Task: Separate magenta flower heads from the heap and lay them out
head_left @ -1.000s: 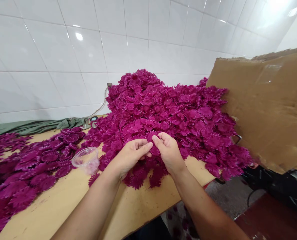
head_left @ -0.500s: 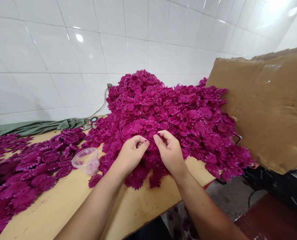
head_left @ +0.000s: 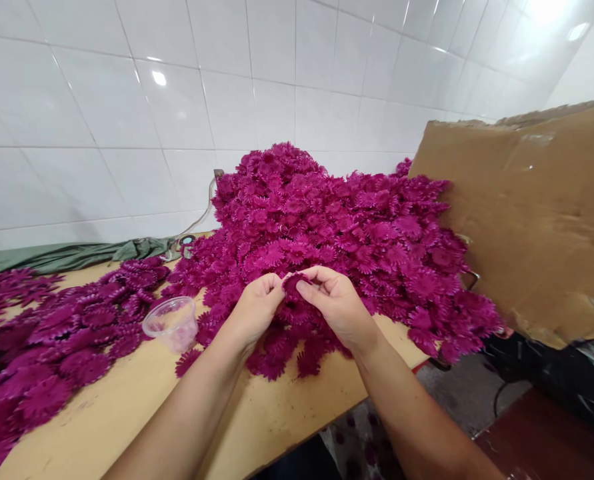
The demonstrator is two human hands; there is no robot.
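A magenta fabric flower is pinched between my two hands, in front of a big heap of the same flowers. My left hand has its thumb and fingers closed at the flower's left edge. From the other side, my right hand grips it with the thumb pressed on its face. Part of the flower is hidden by the fingers. Several loose flowers lie on the table just below the hands.
A clear plastic cup stands left of my forearm on the yellowish table. More flowers spread along the left side. A large cardboard sheet leans at the right. Green cloth lies against the tiled wall.
Half a second ago my hands were slightly apart, with only small magenta bits showing at the fingertips. Now they have come together on one flower.
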